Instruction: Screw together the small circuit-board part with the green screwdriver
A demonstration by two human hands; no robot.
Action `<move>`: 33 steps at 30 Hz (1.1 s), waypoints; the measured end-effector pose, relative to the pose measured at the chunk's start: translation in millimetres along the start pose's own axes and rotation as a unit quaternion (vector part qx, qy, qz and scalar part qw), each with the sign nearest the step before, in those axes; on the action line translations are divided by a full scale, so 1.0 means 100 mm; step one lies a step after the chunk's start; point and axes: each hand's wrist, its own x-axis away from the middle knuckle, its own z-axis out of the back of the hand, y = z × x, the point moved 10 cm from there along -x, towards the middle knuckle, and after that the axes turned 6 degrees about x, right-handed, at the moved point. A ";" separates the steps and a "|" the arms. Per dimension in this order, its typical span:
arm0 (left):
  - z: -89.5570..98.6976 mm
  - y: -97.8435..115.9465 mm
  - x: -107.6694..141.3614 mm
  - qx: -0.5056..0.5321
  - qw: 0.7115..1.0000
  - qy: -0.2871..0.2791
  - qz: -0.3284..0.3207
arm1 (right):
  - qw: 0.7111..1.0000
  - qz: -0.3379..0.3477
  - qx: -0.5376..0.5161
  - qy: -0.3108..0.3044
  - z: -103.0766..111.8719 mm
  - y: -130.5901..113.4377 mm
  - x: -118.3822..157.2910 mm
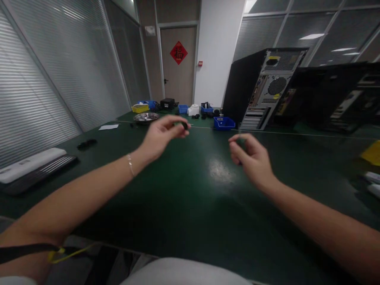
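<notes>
My left hand (162,134) is raised over the green table (190,206), with a bracelet at its wrist. Its thumb and fingers pinch a small black round piece (184,125), partly covered by the fingertips. To the right, my right hand (252,156) hovers above the table, apart from the left. Its thumb and forefinger are pressed together and the other fingers are curled. What lies between them, if anything, is too small to make out. Beyond the right hand stands a blue bin (224,123).
A tall computer case (264,87) stands at back right, beside more dark machines. Farther back are a metal dish (146,117), a yellow tray (140,108) and a white bottle (193,110). A white and black device (38,166) lies at left, near dark glasses (86,144).
</notes>
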 end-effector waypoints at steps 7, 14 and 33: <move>-0.56 -0.92 0.51 -0.020 0.971 -0.153 0.184 | 0.969 -0.078 0.045 -0.231 -0.65 0.50 0.43; -0.56 -0.94 0.54 -0.019 0.967 -0.171 0.189 | 0.963 -0.010 0.084 -0.255 -0.71 0.32 0.40; -0.45 -0.96 0.52 0.022 0.971 -0.120 0.207 | 0.956 0.074 0.162 -0.232 -0.68 0.15 0.39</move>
